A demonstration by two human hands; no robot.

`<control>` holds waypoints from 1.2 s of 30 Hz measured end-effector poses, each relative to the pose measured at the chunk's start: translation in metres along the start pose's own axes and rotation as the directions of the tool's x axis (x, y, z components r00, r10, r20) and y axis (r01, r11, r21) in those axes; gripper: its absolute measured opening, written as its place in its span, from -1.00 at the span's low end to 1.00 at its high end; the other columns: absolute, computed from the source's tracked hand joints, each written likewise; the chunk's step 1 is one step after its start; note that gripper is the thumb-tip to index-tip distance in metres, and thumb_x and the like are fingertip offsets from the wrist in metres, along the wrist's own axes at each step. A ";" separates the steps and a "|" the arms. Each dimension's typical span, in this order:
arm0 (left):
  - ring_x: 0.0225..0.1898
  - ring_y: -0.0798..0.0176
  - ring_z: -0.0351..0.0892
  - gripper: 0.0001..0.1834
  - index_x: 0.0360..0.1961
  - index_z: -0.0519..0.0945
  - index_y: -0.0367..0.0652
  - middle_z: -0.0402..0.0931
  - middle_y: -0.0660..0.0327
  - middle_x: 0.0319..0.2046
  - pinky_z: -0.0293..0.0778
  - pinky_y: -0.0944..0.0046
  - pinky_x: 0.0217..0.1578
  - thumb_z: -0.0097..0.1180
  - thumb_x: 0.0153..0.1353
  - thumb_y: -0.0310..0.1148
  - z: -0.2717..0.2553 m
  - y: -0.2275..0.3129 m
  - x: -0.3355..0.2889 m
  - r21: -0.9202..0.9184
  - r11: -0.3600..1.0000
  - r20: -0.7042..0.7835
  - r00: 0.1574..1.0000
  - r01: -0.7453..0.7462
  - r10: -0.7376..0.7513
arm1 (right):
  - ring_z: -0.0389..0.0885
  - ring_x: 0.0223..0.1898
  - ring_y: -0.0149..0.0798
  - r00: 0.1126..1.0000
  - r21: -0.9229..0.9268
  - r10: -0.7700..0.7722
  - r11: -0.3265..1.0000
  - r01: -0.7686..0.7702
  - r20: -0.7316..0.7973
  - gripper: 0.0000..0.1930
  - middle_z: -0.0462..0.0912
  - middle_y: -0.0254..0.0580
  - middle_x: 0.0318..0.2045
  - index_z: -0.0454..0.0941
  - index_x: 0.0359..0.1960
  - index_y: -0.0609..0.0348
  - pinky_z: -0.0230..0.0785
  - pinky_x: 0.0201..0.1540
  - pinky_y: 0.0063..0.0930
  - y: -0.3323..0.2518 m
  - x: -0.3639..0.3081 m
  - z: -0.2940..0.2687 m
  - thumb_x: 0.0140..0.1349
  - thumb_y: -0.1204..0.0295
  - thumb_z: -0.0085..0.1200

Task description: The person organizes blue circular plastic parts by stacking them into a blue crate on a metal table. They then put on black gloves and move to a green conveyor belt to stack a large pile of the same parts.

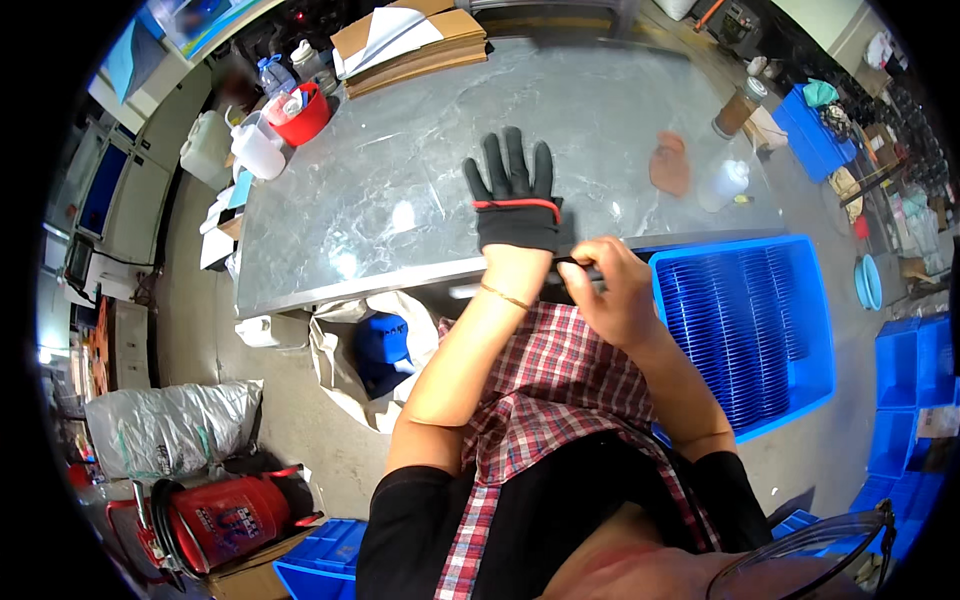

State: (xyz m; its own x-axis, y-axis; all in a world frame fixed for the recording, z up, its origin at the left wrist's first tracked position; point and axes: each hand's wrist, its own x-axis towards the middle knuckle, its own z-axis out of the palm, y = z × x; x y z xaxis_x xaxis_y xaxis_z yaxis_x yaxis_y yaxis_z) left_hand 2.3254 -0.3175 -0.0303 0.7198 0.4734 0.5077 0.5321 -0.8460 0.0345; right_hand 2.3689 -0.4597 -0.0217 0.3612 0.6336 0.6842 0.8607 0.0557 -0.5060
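My left hand [515, 195] wears a black glove with a red band at its cuff. Its fingers are spread above the grey marbled table [390, 170], close to the front edge. A thin bracelet [505, 296] circles the wrist below the cuff. My right hand [618, 295] is bare, just right of that wrist, with its fingers curled toward the thumb. Something dark shows at its fingertips, too small to name. Beneath my arms is a red checked apron [545, 365].
A blue crate [822, 330] with rows of thin blue ribs stands right of me. On the table are stacked cardboard [430, 60], a red bucket [305, 118], a white squeeze bottle [257, 150], a brown-filled jar [735, 112] and a reddish-brown item [669, 165]. A white bag [335, 375] sits below.
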 end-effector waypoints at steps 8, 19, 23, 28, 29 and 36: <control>0.39 -0.13 -0.10 -0.40 0.28 0.22 -0.17 0.00 -0.05 0.36 -0.23 -0.29 0.32 -0.17 0.22 -0.17 0.007 0.027 -0.031 0.447 0.785 0.341 0.893 -0.429 0.293 | 0.49 -0.49 -0.08 0.914 -0.254 -0.236 0.911 0.326 0.329 -0.75 0.48 -0.17 -0.56 0.44 -0.43 0.19 0.31 -0.37 -0.29 0.029 0.021 0.017 0.11 0.27 0.16; 0.35 -0.07 -0.01 -0.48 0.17 0.33 -0.15 0.19 -0.01 0.22 -0.19 -0.29 0.30 -0.14 0.19 -0.21 0.063 0.018 -0.046 0.216 0.799 0.291 0.818 -0.561 0.496 | 0.53 -0.63 -0.16 0.818 0.085 -0.417 0.904 0.419 0.396 -0.80 0.47 -0.16 -0.68 0.37 -0.58 0.16 0.36 -0.59 -0.35 0.025 0.014 0.019 0.09 0.41 0.12; 0.24 -0.18 0.17 -0.54 -0.01 0.47 -0.10 0.39 0.01 0.02 -0.01 -0.56 0.07 0.06 0.07 -0.16 0.057 0.028 -0.018 -0.090 0.930 -0.127 0.930 -0.357 0.345 | 0.47 -0.68 -0.22 0.815 -0.043 -0.412 0.883 0.468 0.408 -0.78 0.42 -0.23 -0.69 0.36 -0.62 0.13 0.33 -0.59 -0.41 0.004 0.006 0.021 0.01 0.40 0.18; 0.16 0.04 0.30 -0.54 0.12 0.39 -0.10 0.32 0.13 0.12 0.27 -0.03 0.10 0.10 0.19 -0.26 0.035 0.032 -0.008 -0.971 0.119 0.191 0.974 0.205 -0.118 | 0.46 -0.60 -0.20 0.908 -0.146 -0.375 0.903 0.403 0.186 -0.74 0.41 -0.26 -0.66 0.43 -0.60 0.11 0.28 -0.49 -0.40 0.003 0.019 -0.006 -0.02 0.29 0.27; 0.14 0.10 0.32 -0.61 0.13 0.37 -0.16 0.31 0.16 0.12 0.32 0.15 0.11 0.01 0.28 -0.35 0.032 0.034 -0.010 -0.861 -0.321 0.462 0.870 0.395 -0.171 | 0.45 -0.60 -0.17 0.979 -0.110 -0.143 0.981 0.159 0.144 -0.68 0.44 -0.25 -0.63 0.42 -0.56 0.12 0.27 -0.52 -0.38 0.004 0.016 -0.013 -0.02 0.20 0.28; 0.15 0.19 0.35 -0.60 0.16 0.37 -0.18 0.39 0.20 0.13 0.28 0.20 0.11 -0.12 0.32 -0.33 0.038 0.053 -0.031 -0.579 -0.669 0.573 0.816 0.467 0.073 | 0.46 -0.55 0.08 0.987 0.048 0.092 0.994 -0.099 0.128 -0.73 0.44 0.00 -0.60 0.33 -0.55 0.22 0.27 -0.52 -0.17 0.034 -0.033 0.000 0.12 0.37 0.16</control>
State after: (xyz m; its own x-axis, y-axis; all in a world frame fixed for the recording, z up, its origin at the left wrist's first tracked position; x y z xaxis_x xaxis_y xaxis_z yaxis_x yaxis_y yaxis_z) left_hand 2.3482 -0.3672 -0.0768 0.8821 0.4649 -0.0765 -0.2780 0.6446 0.7121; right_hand 2.3862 -0.4785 -0.0611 0.3899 0.7297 0.5617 0.8023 0.0301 -0.5961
